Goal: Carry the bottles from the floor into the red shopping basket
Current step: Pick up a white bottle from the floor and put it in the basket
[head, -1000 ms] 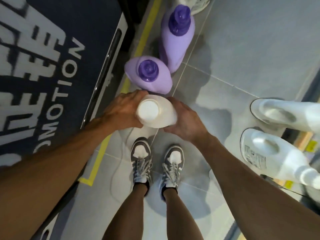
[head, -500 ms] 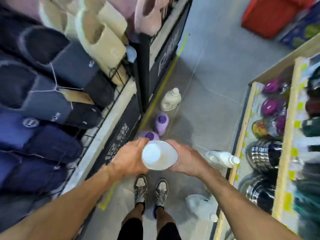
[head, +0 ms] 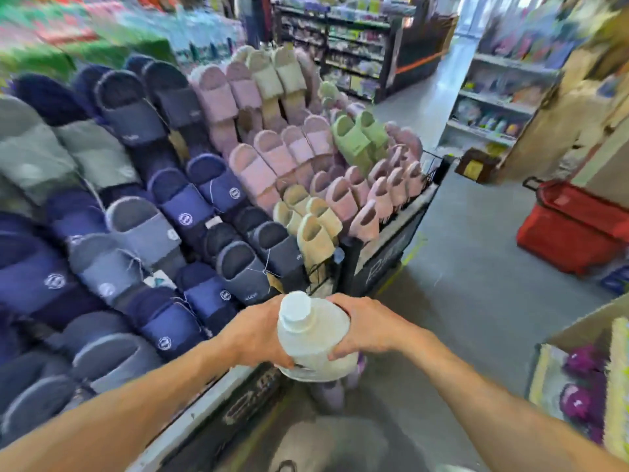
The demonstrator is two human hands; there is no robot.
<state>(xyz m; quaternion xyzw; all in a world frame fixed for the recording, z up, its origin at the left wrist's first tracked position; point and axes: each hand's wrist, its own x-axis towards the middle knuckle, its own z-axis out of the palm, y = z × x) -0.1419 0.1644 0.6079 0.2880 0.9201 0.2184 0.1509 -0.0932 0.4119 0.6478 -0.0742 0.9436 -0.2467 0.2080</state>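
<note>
Two bare hands hold one white bottle (head: 311, 338) in the air, seen from above by a camera worn on the person's head. The left hand (head: 255, 332) grips the bottle's left side, fingers curled in under it. The right hand (head: 364, 330) is wrapped round the right side. The bottle's wide white cap (head: 294, 306) tilts slightly toward the viewer.

The bottle hangs just off the near right corner of a big slipper display (head: 204, 185). This display fills the left half of the view with sloping rows of navy, grey, pink, cream and green slippers. Directly under the bottle, at the foot of the display, sits a pale purple shape (head: 328, 396) (too blurred to name with certainty).

Grey floor (head: 459, 301) runs along the display's right side, with a yellow line (head: 410, 252) close to its base. The red shopping basket (head: 575, 229) stands on that floor across the aisle, to the right of the display and well apart from the bottle. Nearer the viewer on that same side, a shelf (head: 578, 386) holds purple goods. More shop shelving (head: 347, 39), blurred, stands beyond the display's far end.
</note>
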